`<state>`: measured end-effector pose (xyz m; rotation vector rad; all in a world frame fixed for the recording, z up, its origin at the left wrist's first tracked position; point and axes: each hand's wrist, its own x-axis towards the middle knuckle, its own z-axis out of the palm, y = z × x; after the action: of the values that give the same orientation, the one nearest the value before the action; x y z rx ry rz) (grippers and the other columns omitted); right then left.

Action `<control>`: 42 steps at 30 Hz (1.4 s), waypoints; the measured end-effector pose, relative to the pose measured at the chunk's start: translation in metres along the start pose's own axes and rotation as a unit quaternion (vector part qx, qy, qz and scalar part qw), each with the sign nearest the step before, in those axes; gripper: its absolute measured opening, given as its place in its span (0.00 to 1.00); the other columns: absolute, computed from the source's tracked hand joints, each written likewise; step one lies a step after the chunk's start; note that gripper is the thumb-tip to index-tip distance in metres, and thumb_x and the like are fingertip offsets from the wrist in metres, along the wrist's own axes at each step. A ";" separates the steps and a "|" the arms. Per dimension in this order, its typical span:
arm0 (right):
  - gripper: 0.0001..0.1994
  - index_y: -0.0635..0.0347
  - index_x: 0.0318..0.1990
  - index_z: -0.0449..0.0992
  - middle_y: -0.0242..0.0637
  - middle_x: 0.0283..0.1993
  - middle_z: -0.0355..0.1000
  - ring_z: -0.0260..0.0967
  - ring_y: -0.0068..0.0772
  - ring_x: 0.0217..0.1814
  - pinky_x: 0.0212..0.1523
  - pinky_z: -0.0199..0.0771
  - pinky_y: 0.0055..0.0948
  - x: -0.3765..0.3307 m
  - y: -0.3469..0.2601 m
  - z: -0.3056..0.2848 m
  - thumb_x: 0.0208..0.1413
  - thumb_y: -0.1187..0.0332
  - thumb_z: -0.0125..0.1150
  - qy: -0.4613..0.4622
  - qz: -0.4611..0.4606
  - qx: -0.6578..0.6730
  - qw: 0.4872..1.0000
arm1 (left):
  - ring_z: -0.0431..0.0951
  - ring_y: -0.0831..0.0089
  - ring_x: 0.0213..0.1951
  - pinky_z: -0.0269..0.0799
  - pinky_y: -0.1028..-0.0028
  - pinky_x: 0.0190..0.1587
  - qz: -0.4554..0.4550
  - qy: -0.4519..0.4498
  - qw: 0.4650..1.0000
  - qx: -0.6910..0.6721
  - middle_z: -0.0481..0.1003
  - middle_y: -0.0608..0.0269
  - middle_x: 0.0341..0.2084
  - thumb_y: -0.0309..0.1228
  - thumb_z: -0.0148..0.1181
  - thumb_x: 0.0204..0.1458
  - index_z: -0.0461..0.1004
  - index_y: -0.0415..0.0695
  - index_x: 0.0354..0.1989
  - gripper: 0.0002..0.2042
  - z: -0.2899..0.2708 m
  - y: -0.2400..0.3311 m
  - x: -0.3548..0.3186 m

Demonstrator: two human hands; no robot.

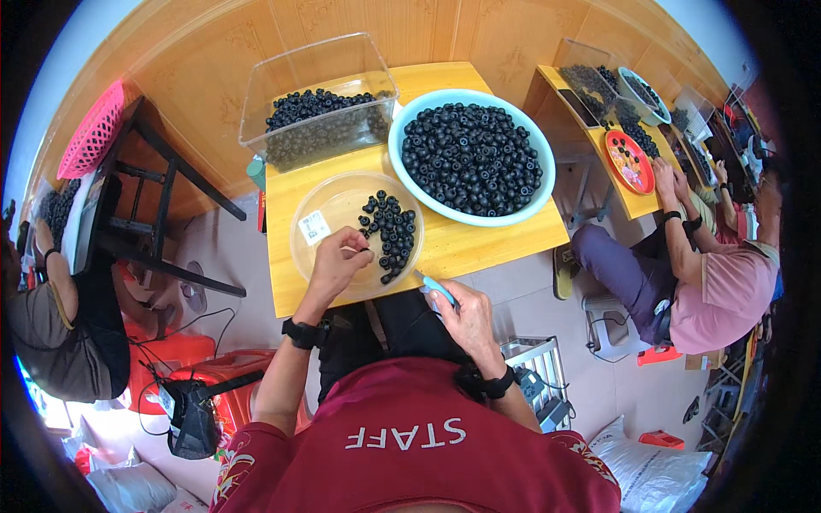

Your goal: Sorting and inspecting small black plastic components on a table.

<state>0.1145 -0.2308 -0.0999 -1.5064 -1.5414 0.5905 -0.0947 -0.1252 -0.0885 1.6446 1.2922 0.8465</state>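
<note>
My left hand (339, 262) reaches into a clear round plastic bowl (329, 205) on a small yellow table (453, 244) and pinches a dark berry at the bowl's near side. A cluster of dark blue berries (392, 231) lies in the bowl's right half. My right hand (457, 315) hovers just off the table's near edge, closed around a small light-blue tool (434, 287). Behind the bowl stand a big light-blue basin (409, 115) heaped with berries and a clear rectangular tub (301, 73) partly filled with them.
To the right, another person (723, 282) in a pink shirt sits at a second yellow table (634, 201) with berries, a red plate (630, 162) and clear boxes. A person's arm and a dark stool (158, 201) are at left, with a pink basket (92, 132). Red stools and white sacks lie below.
</note>
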 end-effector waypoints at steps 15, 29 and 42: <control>0.09 0.66 0.37 0.76 0.43 0.23 0.71 0.69 0.32 0.21 0.24 0.66 0.27 0.014 -0.026 0.009 0.52 0.69 0.59 -0.023 -0.013 0.001 1.000 | 0.76 0.74 0.34 0.71 0.82 0.34 -0.106 -0.008 0.811 -0.575 0.73 0.64 0.33 0.19 0.58 0.48 0.70 0.43 0.39 0.10 0.001 0.000 -0.042; 0.07 0.62 0.35 0.77 0.43 0.25 0.72 0.69 0.37 0.20 0.22 0.67 0.31 0.021 -0.052 0.020 0.50 0.69 0.60 -0.049 -0.057 0.022 0.997 | 0.78 0.74 0.35 0.75 0.80 0.40 -0.109 -0.065 0.771 -0.624 0.75 0.62 0.33 0.19 0.57 0.50 0.70 0.40 0.42 0.11 0.008 -0.011 -0.042; 0.07 0.61 0.35 0.76 0.43 0.25 0.72 0.69 0.39 0.20 0.21 0.67 0.32 0.023 -0.055 0.018 0.50 0.69 0.60 -0.070 -0.086 -0.006 0.994 | 0.77 0.75 0.35 0.75 0.80 0.39 -0.090 -0.112 0.779 -0.610 0.75 0.61 0.33 0.20 0.59 0.49 0.70 0.40 0.39 0.10 0.012 -0.021 -0.041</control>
<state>0.0724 -0.2126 -0.0581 -1.3470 -1.7648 0.5971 -0.1019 -0.1653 -0.1126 0.5184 0.4417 0.9938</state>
